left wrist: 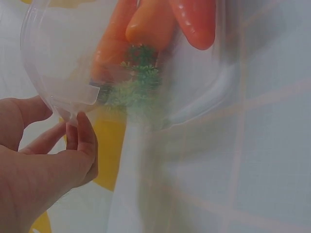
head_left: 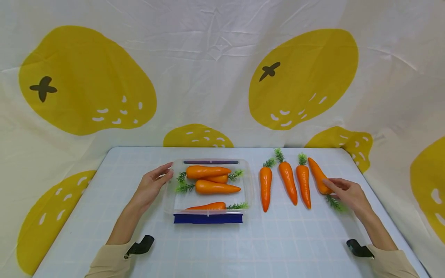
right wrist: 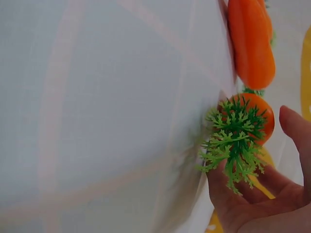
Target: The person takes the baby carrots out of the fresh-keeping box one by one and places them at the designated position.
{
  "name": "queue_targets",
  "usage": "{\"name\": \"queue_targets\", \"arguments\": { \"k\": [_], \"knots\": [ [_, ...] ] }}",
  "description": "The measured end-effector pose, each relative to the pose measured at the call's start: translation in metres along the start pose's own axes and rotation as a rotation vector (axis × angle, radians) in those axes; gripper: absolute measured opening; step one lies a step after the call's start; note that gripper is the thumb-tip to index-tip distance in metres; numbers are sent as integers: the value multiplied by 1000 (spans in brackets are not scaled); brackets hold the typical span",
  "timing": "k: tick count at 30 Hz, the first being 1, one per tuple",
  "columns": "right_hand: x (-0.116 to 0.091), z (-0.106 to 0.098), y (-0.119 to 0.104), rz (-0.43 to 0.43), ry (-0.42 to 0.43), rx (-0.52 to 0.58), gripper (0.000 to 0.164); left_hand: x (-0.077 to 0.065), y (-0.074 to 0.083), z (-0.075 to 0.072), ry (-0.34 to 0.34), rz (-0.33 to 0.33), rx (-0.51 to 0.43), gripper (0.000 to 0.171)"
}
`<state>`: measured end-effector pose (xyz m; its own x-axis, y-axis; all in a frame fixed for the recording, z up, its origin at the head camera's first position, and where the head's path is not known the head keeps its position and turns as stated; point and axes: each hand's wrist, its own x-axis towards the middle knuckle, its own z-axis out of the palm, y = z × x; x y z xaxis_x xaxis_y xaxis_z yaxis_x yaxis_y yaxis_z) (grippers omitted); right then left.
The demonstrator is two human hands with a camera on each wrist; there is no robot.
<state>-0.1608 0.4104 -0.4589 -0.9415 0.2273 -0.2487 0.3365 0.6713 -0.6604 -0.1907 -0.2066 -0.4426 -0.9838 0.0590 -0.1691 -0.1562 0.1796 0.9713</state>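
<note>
Yellow-fruit-printed cloth (head_left: 208, 88) backs the table (head_left: 215, 247) in the head view; three loose carrots (head_left: 287, 183) separate a clear plastic box (head_left: 194, 198), containing four carrots (head_left: 217, 187), from a glossy orange carrot (head_left: 317, 175) at the right hand (head_left: 351, 193). In the left-wrist view, the left hand (left wrist: 58, 160) pinches the box's side flap (left wrist: 73, 94). In the right-wrist view, thumb and fingers spread loosely around that carrot's frilly green top (right wrist: 235, 145).

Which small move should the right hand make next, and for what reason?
Probably the right hand should close around the rightmost glossy orange, tapered carrot with green leaves: in its wrist view, the thumb appears apart from it, and this carrot lies outside the clear rectangular plastic container already holding other carrots.
</note>
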Motion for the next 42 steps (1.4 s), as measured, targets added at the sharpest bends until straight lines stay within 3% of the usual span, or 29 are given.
{"name": "queue_targets", "arguments": {
  "k": [6,17,27,34,42],
  "knots": [
    [-2,-1,-3,-5,53,-26,86,0,-1,0,-2,6,-3,57],
    [-4,-5,-28,-177,160,-71,52,0,1,-1,-5,7,7,57],
    [-9,-4,-56,-310,139,-65,43,0,3,0,-1,10,10,56],
    [-14,-3,-87,-395,107,-68,46,1,4,0,10,-22,8,56],
    [-22,1,-116,-485,79,-82,39,1,4,1,14,-23,28,60]
  ]
}}
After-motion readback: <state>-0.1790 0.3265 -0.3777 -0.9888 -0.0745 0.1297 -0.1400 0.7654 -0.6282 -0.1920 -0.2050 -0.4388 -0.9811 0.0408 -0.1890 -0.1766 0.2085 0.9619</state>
